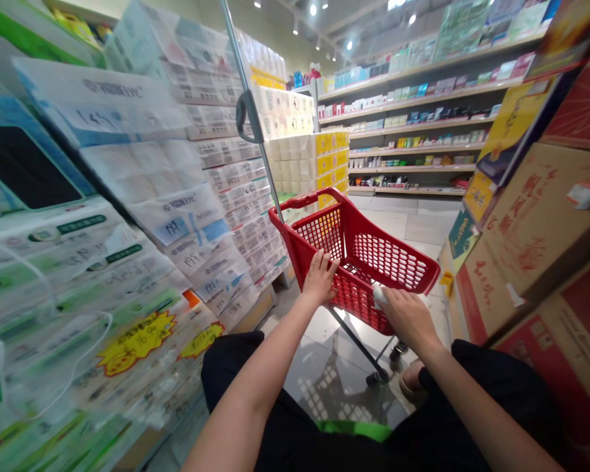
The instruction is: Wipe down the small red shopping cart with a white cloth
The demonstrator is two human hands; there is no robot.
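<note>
A red plastic shopping cart (pixel 388 252) with lattice sides stands in front of me on wheels. My left hand (pixel 320 276) rests on its near rim, fingers stretched out and holding nothing. At the near right part of that rim, my right hand (pixel 409 316) is closed around a crumpled white cloth (pixel 379 296), pressed against the cart. Most of the cloth is hidden under the fingers, so I cannot tell whether it is fabric or paper. A metal pole (pixel 233 39) with a dark grey loop grip (pixel 250 117) rises from the cart's left side.
Stacked packs of tissue paper (pixel 162 210) line the left, with yellow starburst price signs (pixel 136 342) lower down. Cardboard boxes (pixel 531 229) are piled on the right. Shelves of small goods (pixel 408 121) cross the back. Tiled floor (pixel 319 373) shows beneath the cart.
</note>
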